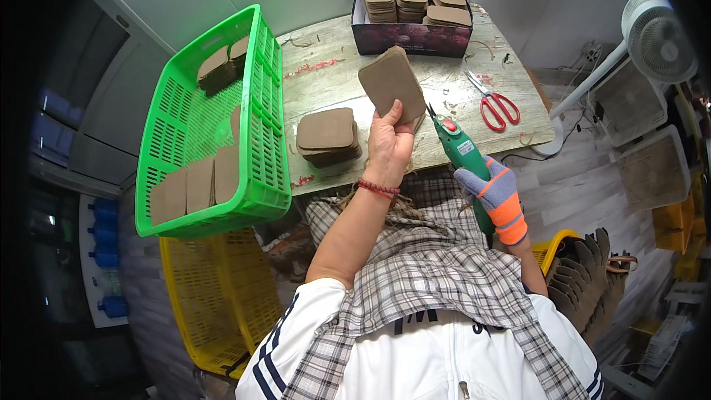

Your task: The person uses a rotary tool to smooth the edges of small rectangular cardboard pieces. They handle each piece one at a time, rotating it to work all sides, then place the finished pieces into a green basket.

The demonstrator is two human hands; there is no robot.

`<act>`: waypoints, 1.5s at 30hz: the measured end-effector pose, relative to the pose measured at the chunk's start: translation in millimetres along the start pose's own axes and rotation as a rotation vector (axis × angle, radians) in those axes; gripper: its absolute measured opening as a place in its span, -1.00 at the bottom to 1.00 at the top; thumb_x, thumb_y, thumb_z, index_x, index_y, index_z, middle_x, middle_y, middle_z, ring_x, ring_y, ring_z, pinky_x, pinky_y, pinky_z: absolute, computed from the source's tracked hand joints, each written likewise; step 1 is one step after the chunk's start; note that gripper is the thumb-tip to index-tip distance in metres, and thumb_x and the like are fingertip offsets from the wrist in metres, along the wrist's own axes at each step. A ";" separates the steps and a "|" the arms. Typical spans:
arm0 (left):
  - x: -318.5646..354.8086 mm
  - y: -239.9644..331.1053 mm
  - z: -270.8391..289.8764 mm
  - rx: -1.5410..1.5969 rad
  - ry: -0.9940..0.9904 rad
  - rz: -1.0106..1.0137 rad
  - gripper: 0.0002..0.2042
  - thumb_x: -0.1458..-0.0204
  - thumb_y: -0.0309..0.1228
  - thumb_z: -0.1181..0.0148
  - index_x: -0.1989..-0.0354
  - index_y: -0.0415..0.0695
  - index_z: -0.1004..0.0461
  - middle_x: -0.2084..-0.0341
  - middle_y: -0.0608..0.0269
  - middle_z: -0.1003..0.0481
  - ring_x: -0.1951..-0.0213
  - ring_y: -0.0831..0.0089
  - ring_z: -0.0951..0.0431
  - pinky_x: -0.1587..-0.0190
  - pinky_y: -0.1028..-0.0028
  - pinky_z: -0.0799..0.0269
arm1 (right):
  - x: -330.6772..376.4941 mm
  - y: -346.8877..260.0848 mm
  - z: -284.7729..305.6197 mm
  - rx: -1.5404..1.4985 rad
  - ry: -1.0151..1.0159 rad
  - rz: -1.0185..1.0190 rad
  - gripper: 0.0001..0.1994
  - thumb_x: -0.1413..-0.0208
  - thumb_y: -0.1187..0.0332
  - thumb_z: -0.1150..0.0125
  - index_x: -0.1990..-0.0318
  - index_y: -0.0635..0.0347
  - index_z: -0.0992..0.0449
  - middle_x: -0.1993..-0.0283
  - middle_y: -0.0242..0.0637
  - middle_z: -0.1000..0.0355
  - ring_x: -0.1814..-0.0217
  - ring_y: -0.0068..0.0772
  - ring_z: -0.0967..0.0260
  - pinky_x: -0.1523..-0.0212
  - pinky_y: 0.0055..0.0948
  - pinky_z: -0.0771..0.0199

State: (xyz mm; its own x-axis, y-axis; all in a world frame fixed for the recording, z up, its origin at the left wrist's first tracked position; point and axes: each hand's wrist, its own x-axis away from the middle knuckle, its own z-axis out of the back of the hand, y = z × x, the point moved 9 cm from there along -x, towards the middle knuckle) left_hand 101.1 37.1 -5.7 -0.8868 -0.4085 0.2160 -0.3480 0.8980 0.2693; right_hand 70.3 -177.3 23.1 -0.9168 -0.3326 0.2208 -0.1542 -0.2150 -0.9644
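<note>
One thin brown pad, seemingly light and bendable, is pinched at its lower edge by left hand fingers; gloved right hand grips green cutter over worktop.

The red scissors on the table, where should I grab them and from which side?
Take the red scissors by the two red loop handles, which point toward the person's side of the table. Come from above and from the right, probably with the gloved right hand, since the blades point away toward the dark box and the scissors lie flat, nearly shut.
</note>
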 end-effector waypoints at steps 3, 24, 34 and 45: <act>-0.5 -4.1 -0.9 0.014 -0.015 0.004 -0.66 -0.03 -0.68 -0.10 -0.01 -0.18 -0.33 0.04 0.17 -0.41 -0.04 0.27 -0.41 -0.19 0.25 -0.31 | 0.5 -3.6 -0.8 0.012 0.001 0.029 -0.65 0.09 0.25 -0.42 0.23 0.29 -0.48 0.59 -0.44 -0.39 0.64 -0.72 -0.24 0.62 -0.64 -0.23; 20.5 20.1 16.7 -0.477 -0.244 0.027 -0.68 0.05 -0.76 -0.11 0.10 -0.20 -0.43 0.22 0.20 -0.54 0.20 0.42 -0.55 0.12 0.44 -0.51 | 4.9 -39.5 16.8 0.018 -0.030 0.024 -0.69 0.10 0.31 -0.39 0.25 0.31 -0.48 0.58 -0.44 -0.38 0.62 -0.72 -0.24 0.59 -0.64 -0.24; 11.8 76.8 -16.0 -1.033 -0.388 0.046 -0.68 0.11 -0.79 -0.11 0.13 -0.30 -0.47 0.29 0.25 -0.55 0.27 0.54 -0.52 0.15 0.56 -0.45 | 8.4 -39.8 7.5 0.110 -0.157 0.032 -0.62 0.11 0.28 -0.40 0.17 0.33 -0.46 0.52 -0.42 -0.42 0.57 -0.73 -0.29 0.56 -0.67 -0.29; 29.2 59.8 4.4 -1.150 -0.388 0.176 -0.67 0.17 -0.77 -0.14 0.15 -0.29 -0.49 0.32 0.31 -0.52 0.29 0.59 -0.47 0.18 0.59 -0.40 | 6.2 -46.0 -2.2 0.139 -0.155 0.079 -0.62 0.08 0.29 -0.39 0.16 0.33 -0.47 0.54 -0.44 -0.41 0.57 -0.74 -0.28 0.56 -0.68 -0.27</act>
State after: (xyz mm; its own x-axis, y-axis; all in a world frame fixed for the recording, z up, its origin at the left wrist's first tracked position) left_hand 53.0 79.7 12.6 -0.9948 -0.0443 0.0921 0.0822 0.1887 0.9786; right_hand 70.9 -167.5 68.5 -0.8548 -0.4883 0.1757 -0.0221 -0.3039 -0.9525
